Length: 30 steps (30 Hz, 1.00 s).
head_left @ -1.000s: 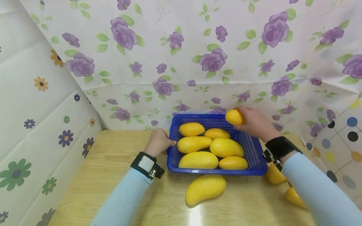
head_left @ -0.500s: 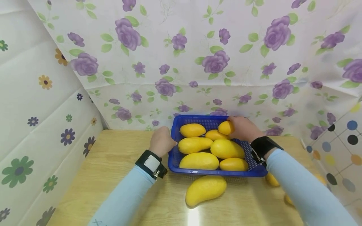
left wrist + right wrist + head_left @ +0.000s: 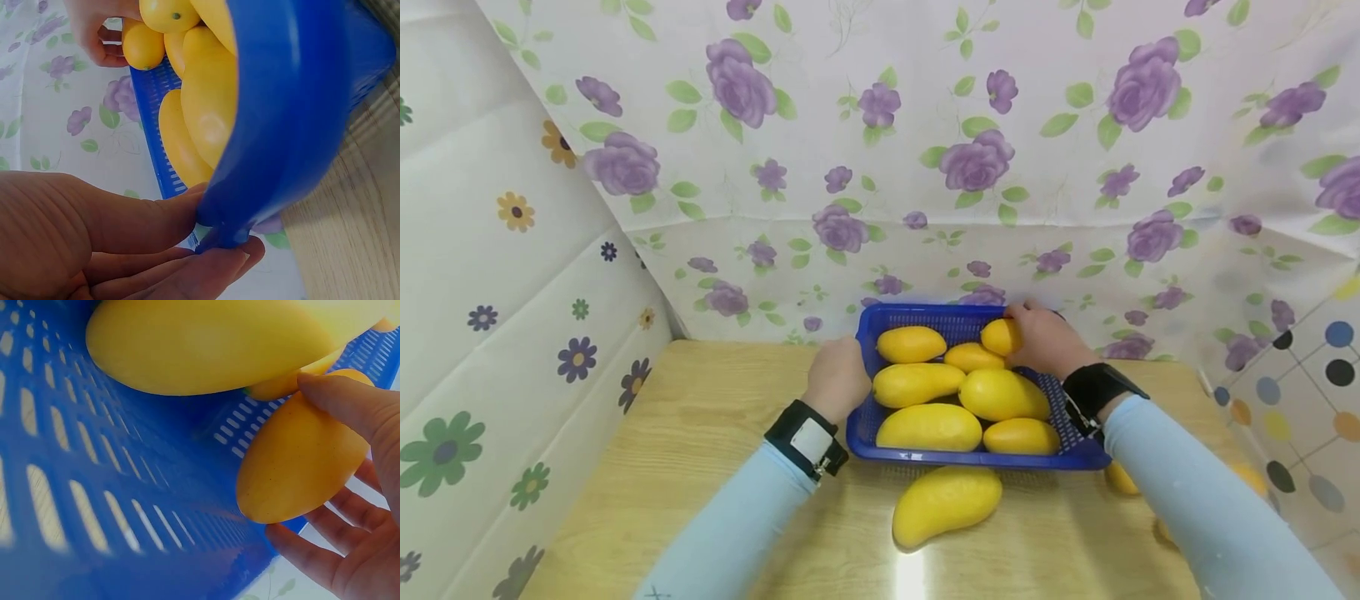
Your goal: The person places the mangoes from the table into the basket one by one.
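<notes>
- Two hands at work, both forearms reaching forward from the near side, angled inward.
- Left hand [image 3: 837, 379]: at the basket's left end, pinching the rim; left wrist view shows thumb on the inner side, fingers outside and below.
- Right hand [image 3: 1047, 337]: over the basket's far right part, gripping one mango, thumb on one side, fingers round the other.
- Held mango [image 3: 1001, 337]: just left of the right hand, inside the basket near its far wall; can't tell if it rests on anything.
- Blue basket [image 3: 977, 457]: slotted sides, on the table [image 3: 730, 433], right of the left hand and under the right hand.
- Six other mangoes inside, in three rough rows.
- Far row: plump mango [image 3: 912, 343] ahead and right of the left hand; smaller orange mango [image 3: 974, 357] beside the held one, left of the right hand.
- Middle row: long mango [image 3: 919, 384] right of the left hand; broad mango [image 3: 1004, 395] nearer the body than the right hand.
- Near row: big pale mango [image 3: 929, 427] and short mango [image 3: 1022, 436], side by side.
- Outside: curved mango [image 3: 947, 507] in front of the basket, nearer the body than both hands; more yellow fruit [image 3: 1122, 480] partly hidden by the right sleeve [image 3: 1210, 500].
</notes>
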Each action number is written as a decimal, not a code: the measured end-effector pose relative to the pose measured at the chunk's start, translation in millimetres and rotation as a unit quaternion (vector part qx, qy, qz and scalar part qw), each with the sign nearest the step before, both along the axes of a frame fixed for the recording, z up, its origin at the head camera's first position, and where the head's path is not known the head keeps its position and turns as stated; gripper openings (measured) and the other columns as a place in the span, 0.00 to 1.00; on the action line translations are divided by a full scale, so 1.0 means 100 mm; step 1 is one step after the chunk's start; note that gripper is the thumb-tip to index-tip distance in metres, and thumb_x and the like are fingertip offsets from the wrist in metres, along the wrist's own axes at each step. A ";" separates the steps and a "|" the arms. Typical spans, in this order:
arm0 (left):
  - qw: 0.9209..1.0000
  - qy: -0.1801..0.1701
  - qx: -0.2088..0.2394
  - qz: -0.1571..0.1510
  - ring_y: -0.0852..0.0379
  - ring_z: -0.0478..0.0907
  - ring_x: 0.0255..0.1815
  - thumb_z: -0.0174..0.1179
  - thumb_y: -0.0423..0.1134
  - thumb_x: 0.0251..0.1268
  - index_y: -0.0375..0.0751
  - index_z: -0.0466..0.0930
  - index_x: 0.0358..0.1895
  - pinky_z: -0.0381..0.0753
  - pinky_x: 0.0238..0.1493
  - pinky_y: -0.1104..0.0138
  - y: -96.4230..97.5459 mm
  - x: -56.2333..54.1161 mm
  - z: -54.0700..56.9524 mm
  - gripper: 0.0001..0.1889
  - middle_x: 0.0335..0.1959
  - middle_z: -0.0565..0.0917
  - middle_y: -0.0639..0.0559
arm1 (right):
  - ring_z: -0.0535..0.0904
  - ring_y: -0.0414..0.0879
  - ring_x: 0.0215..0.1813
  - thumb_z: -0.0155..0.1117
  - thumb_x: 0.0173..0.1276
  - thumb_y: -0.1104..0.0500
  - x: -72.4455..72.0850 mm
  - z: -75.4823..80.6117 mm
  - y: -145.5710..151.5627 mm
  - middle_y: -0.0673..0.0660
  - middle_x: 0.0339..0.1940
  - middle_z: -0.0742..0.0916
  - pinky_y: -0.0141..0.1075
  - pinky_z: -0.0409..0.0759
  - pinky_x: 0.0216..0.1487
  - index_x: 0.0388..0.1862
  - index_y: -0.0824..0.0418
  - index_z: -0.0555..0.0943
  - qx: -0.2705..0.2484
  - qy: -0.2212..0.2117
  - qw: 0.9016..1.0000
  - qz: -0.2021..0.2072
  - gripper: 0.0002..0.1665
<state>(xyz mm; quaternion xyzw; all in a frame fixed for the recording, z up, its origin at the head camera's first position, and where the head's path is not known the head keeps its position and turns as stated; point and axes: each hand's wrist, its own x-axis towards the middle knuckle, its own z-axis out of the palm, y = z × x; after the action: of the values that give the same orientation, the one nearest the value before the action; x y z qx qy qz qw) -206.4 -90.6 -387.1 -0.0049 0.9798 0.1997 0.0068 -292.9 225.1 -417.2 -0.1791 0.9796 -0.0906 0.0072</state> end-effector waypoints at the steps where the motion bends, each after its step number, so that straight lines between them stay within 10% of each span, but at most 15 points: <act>1: 1.000 0.000 0.000 0.000 0.53 0.78 0.22 0.58 0.29 0.53 0.34 0.77 0.36 0.75 0.14 0.69 0.01 0.00 0.00 0.06 0.27 0.81 0.44 | 0.75 0.57 0.50 0.79 0.42 0.48 0.00 0.00 0.01 0.63 0.53 0.74 0.51 0.76 0.55 0.58 0.62 0.70 -0.001 0.004 1.000 0.001 0.46; 16: 1.000 -0.019 0.013 0.008 0.52 0.78 0.24 0.59 0.28 0.52 0.31 0.76 0.41 0.76 0.16 0.69 0.02 0.01 -0.01 0.11 0.30 0.80 0.42 | 0.75 0.60 0.54 0.69 0.54 0.41 0.20 0.36 0.25 0.66 0.66 0.67 0.55 0.76 0.52 0.67 0.58 0.63 -0.025 -0.017 0.999 -0.039 0.46; 30: 1.000 -0.013 0.013 0.004 0.50 0.78 0.26 0.59 0.28 0.51 0.30 0.75 0.40 0.80 0.22 0.65 0.03 0.03 0.01 0.11 0.29 0.79 0.42 | 0.70 0.65 0.60 0.60 0.54 0.29 0.81 0.43 1.31 0.67 0.64 0.72 0.63 0.71 0.54 0.64 0.60 0.68 -0.030 -0.019 0.997 -0.069 0.49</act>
<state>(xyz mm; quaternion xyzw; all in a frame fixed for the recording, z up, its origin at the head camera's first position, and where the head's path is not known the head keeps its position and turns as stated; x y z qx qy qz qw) -203.0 -87.2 -386.2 -0.0111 0.9770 0.2124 0.0187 -211.5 356.2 -373.8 -0.1097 0.9861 -0.1241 0.0140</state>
